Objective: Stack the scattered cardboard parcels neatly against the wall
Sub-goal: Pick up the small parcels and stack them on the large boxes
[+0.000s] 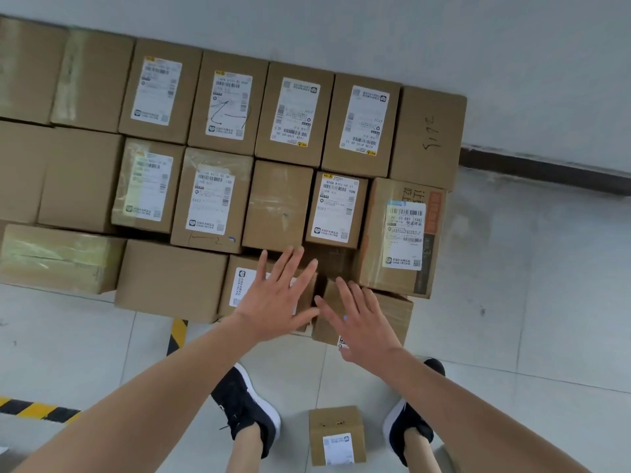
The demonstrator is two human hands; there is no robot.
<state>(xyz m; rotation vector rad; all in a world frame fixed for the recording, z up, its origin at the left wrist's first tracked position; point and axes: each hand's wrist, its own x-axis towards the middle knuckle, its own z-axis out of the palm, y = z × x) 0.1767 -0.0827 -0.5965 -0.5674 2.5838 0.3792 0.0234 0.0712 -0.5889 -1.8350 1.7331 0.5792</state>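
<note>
Brown cardboard parcels [218, 199], most bearing white shipping labels, sit packed in rows against the grey wall [409, 35]. The left hand [278, 295] and right hand [358, 322] spread flat, fingers apart and gripping nothing, over two low front parcels. One small parcel [336, 435] stands alone on the tiled floor [529, 319] between dark shoes [246, 404]; bare floor lies open to the right.
</note>
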